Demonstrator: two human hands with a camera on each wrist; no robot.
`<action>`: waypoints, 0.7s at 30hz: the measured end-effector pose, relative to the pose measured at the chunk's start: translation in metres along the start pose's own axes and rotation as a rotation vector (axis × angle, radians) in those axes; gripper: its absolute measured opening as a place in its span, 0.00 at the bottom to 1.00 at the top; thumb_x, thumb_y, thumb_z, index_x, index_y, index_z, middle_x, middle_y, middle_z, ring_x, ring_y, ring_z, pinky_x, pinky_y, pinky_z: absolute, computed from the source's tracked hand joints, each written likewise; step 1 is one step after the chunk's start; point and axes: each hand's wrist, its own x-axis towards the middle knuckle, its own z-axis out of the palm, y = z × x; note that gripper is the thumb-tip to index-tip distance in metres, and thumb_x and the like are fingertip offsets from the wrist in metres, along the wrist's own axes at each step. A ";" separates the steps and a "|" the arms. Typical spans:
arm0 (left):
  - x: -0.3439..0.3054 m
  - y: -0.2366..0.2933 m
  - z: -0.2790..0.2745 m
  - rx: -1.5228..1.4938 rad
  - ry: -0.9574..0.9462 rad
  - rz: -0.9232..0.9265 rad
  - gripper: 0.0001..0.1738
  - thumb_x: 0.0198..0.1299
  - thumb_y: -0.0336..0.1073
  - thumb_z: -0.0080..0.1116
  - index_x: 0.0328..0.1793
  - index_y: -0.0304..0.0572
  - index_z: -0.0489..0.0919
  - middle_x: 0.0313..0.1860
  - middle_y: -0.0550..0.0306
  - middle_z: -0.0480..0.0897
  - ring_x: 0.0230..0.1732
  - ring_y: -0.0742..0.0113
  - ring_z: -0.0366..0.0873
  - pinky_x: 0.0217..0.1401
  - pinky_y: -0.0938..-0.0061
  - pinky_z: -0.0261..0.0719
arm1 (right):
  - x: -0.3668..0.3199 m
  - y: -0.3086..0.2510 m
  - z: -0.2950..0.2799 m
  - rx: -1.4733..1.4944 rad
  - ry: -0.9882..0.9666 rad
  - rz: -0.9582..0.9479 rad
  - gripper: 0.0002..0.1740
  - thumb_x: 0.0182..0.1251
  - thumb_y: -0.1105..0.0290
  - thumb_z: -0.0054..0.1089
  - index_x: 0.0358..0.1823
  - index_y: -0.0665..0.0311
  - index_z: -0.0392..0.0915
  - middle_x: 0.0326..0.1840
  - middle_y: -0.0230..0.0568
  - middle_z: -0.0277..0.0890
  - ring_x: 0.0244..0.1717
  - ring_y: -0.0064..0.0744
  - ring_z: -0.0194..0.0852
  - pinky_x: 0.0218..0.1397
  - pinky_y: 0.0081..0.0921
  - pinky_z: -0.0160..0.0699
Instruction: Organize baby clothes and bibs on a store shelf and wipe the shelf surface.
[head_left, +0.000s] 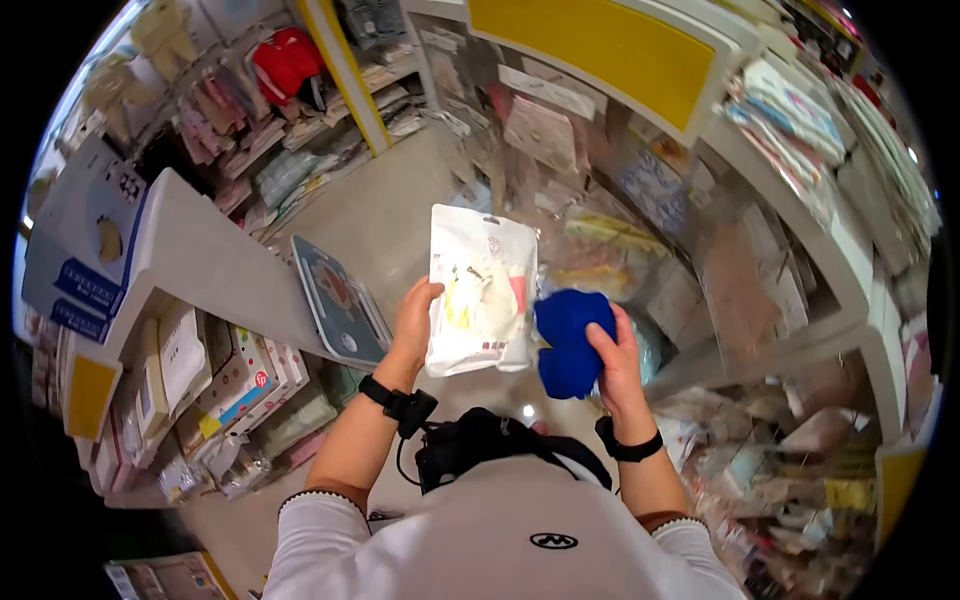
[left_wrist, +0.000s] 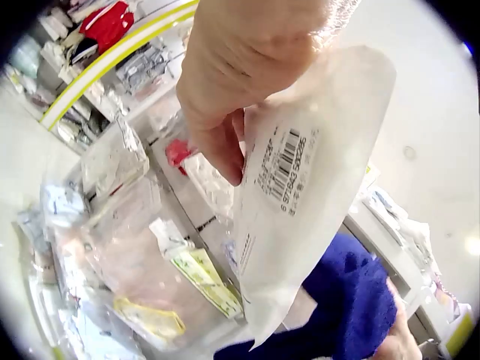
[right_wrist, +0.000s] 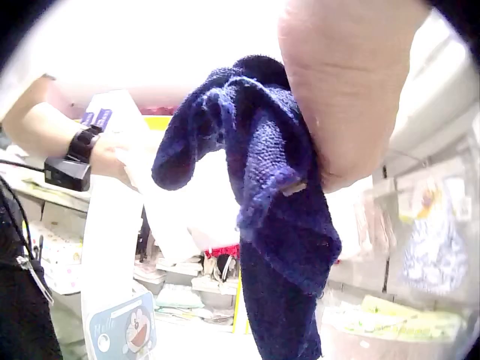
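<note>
My left hand (head_left: 414, 320) grips a white flat pouch (head_left: 483, 345) by its left edge, its printed front toward my face. In the left wrist view the back of the pouch (left_wrist: 330, 172) shows a barcode, and the thumb and fingers pinch its edge. My right hand (head_left: 622, 365) holds a crumpled dark blue cloth (head_left: 570, 335), thumb on top. Terry-like loops of the cloth (right_wrist: 270, 165) and its hanging folds show in the right wrist view. Pouch and cloth are side by side in front of my body.
A clear-fronted display case (head_left: 640, 230) with packaged goods stands ahead and to the right. On the left, a white shelf unit (head_left: 220, 240) holds boxes, with a blue-grey cartoon-printed board (head_left: 340, 300) at its end. Clothes, including a red garment (head_left: 288, 65), hang at the back.
</note>
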 end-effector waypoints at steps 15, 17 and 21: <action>-0.001 -0.022 0.012 -0.481 -0.452 -0.711 0.26 0.66 0.51 0.38 0.56 0.39 0.72 0.52 0.47 0.76 0.54 0.57 0.74 0.60 0.64 0.69 | -0.017 0.058 0.087 -1.235 -0.105 -0.817 0.38 0.45 0.66 0.65 0.62 0.59 0.62 0.54 0.47 0.65 0.61 0.47 0.57 0.66 0.46 0.44; -0.003 -0.017 0.012 -0.371 -0.437 -0.689 0.24 0.65 0.50 0.40 0.56 0.38 0.72 0.52 0.48 0.76 0.53 0.58 0.74 0.58 0.65 0.71 | -0.018 0.060 0.088 -1.245 -0.002 -0.860 0.38 0.42 0.68 0.65 0.60 0.59 0.64 0.53 0.45 0.65 0.59 0.44 0.59 0.61 0.43 0.49; -0.016 -0.005 0.027 -0.089 -0.455 -0.496 0.22 0.62 0.42 0.48 0.60 0.40 0.67 0.52 0.50 0.75 0.52 0.62 0.75 0.54 0.69 0.75 | -0.022 0.083 0.069 -1.231 0.142 -1.049 0.37 0.36 0.72 0.62 0.57 0.57 0.67 0.48 0.42 0.66 0.50 0.43 0.61 0.51 0.39 0.56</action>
